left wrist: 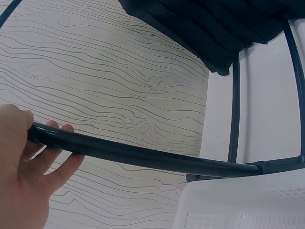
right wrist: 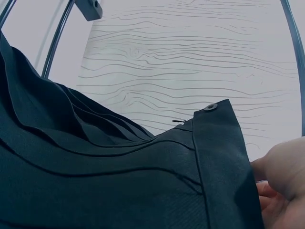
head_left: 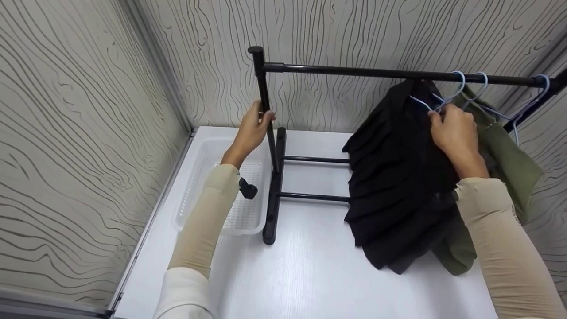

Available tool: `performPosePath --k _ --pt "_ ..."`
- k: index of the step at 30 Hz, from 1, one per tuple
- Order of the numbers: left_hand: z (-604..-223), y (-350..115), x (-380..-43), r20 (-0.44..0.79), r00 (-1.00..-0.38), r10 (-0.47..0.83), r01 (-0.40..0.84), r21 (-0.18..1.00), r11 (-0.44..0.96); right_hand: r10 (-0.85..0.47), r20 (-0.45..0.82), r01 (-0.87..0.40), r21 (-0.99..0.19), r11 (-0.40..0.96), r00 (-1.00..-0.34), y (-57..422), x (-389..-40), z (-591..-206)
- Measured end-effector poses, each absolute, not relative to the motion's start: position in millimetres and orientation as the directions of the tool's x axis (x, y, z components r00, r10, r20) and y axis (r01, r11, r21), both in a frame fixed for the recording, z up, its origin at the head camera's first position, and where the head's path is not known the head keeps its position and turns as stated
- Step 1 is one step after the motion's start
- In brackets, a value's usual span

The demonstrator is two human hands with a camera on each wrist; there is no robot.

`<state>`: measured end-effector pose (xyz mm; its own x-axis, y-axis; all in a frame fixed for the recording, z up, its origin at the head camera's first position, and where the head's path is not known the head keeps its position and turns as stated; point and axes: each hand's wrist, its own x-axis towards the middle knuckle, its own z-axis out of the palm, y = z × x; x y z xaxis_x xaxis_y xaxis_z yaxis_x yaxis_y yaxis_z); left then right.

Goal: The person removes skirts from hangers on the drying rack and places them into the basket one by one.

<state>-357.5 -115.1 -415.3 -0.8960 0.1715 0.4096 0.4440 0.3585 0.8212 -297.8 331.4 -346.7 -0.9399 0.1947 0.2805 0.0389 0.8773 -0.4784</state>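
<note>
My left hand (head_left: 253, 129) grips the upright post (head_left: 264, 95) of a black clothes rack, thumb in front and fingers behind it. My right hand (head_left: 457, 130) holds the neck of a light blue hanger (head_left: 462, 84), whose hook is at the rack's top rail (head_left: 354, 71). A black pleated skirt (head_left: 394, 186) hangs from this hanger. In the right wrist view its waistband (right wrist: 217, 157) lies right beside my fingers, with a round metal snap near the corner. Just behind the skirt hangs an olive green garment (head_left: 509, 155), partly covered by my hand and sleeve.
Farther right, another blue hanger (head_left: 541, 84) is at the rail's end. A white perforated basket (head_left: 248, 231) stands left of the rack's foot (head_left: 271, 221). Two lower bars (head_left: 314, 196) run close over the white table (head_left: 310, 266). Wood-patterned walls enclose the left and back.
</note>
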Motion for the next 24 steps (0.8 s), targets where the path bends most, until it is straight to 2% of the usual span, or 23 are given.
performPosePath --k 24 --pt "-416.6 -116.6 -360.1 0.417 -0.892 0.176 0.452 0.808 0.377 0.214 0.355 0.019 -0.481 0.876 -0.91 322.3 -302.5 -346.3"
